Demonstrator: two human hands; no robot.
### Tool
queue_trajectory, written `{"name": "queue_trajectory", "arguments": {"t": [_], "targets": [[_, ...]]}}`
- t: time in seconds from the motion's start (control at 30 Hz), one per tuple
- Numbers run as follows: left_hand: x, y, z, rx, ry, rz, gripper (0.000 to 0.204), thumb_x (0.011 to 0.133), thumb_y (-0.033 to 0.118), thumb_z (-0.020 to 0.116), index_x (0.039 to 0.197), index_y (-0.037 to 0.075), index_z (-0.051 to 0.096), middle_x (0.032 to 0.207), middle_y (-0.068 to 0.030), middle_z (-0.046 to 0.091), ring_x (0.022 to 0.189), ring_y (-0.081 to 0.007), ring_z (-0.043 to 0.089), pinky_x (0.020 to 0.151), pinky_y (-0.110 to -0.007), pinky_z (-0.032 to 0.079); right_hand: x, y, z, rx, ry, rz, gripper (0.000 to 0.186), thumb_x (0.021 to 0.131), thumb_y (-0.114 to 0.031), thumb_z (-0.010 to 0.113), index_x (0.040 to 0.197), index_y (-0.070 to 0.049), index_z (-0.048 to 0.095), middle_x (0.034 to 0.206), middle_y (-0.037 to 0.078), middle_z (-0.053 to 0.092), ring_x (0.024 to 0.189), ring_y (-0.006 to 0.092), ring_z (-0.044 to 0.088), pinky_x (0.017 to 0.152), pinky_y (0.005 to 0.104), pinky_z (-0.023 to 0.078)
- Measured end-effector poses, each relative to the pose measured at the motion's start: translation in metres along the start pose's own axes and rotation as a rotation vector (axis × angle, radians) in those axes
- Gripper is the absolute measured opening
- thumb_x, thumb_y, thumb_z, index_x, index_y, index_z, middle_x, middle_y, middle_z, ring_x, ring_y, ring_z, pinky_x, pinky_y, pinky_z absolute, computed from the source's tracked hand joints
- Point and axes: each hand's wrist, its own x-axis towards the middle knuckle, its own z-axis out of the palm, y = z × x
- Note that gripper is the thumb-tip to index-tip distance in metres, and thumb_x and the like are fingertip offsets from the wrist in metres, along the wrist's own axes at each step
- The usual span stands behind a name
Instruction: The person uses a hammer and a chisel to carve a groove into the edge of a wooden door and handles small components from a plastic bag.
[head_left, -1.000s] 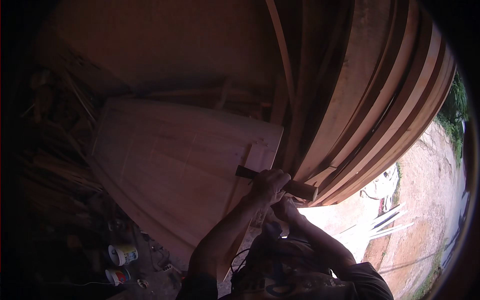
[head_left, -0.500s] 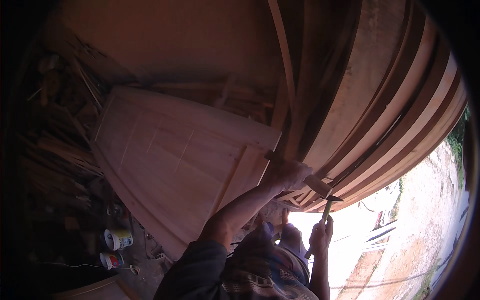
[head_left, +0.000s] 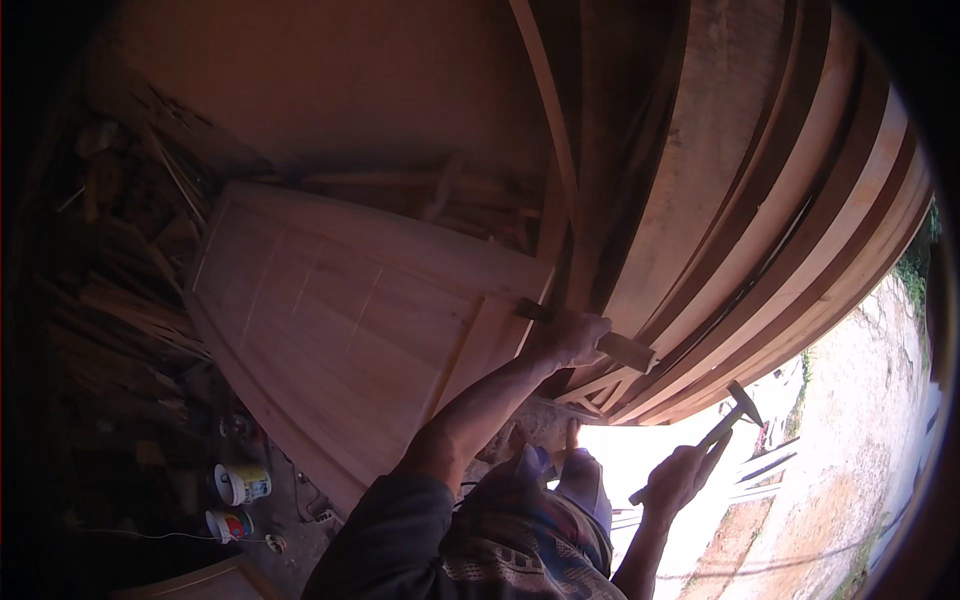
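My left hand (head_left: 578, 340) is closed around a short wooden bar (head_left: 630, 354), which sticks out on both sides of the fist. The bar's left end lies in shadow over a wooden panel (head_left: 350, 300); its right end is lit. Whether it is a plain piece or a tool body, I cannot tell. In my right hand (head_left: 674, 478), lower and to the right, is a hammer (head_left: 745, 403) gripped by its handle. The hammer head is raised to the upper right, apart from the bar. Fingers of the left hand are partly hidden.
Long curved planks (head_left: 770, 230) stand stacked on edge at the upper right. Scrap wood (head_left: 130, 300) is heaped at the far left. Two small buckets (head_left: 243, 484) stand on the floor at the lower left, near a cable. Bright outdoor ground (head_left: 850, 400) shows on the right.
The hammer head was at the right end of the wooden bar; my right hand has swung it away to the right. The left hand still holds the bar.
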Motion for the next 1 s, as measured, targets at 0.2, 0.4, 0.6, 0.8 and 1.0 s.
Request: {"name": "queue_trajectory", "arguments": {"t": [0.2,0.4,0.6,0.8,1.0], "targets": [[0.0,0.004,-0.005,-0.022,-0.036,-0.017,0.023,0.07,0.02,0.078,0.079,0.01,0.06,0.076,-0.0107,0.065,0.074,-0.0331,0.068,0.064,-0.045,0.052,-0.007,-0.066,0.022,0.541,-0.416,0.323,0.06,0.105,-0.014,0.04,0.16,-0.002,0.02,0.062,-0.002,0.04,0.053,0.0068,0.04,0.049,0.0246,0.036],[-0.006,0.0,-0.008,-0.002,-0.02,0.015,0.024,0.067,0.02,0.078,0.079,0.011,0.06,0.077,-0.0096,0.066,0.073,-0.0323,0.068,0.065,-0.045,0.052,-0.013,-0.025,0.033,0.293,-0.208,0.013,0.06,0.104,-0.013,0.04,0.16,-0.005,0.019,0.063,-0.002,0.042,0.052,0.006,0.04,0.048,0.0242,0.035],[-0.058,-0.002,-0.006,0.003,-0.063,0.199,0.024,0.066,0.023,0.078,0.077,0.013,0.059,0.074,-0.0077,0.064,0.072,-0.031,0.068,0.062,-0.045,0.052,-0.033,-0.023,0.034,0.571,-0.328,0.217,0.061,0.106,-0.021,0.04,0.16,-0.003,0.019,0.06,-0.005,0.037,0.048,0.0038,0.036,0.044,0.0226,0.029],[-0.059,-0.022,-0.026,-0.056,0.049,0.162,0.021,0.067,0.023,0.076,0.075,0.015,0.059,0.071,-0.0049,0.062,0.068,-0.0301,0.066,0.058,-0.044,0.051,-0.046,-0.034,0.037,0.695,-0.363,0.268,0.065,0.106,-0.029,0.039,0.158,0.003,0.016,0.059,-0.006,0.037,0.048,0.0037,0.036,0.044,0.0222,0.027],[-0.043,-0.037,-0.03,-0.013,-0.037,0.132,0.019,0.068,0.022,0.076,0.076,0.015,0.06,0.073,-0.0047,0.064,0.07,-0.0294,0.067,0.06,-0.044,0.051,-0.051,-0.036,0.04,0.64,-0.379,0.205,0.069,0.106,-0.032,0.04,0.158,0.004,0.013,0.058,-0.005,0.039,0.047,0.0043,0.037,0.044,0.0223,0.027]]}}
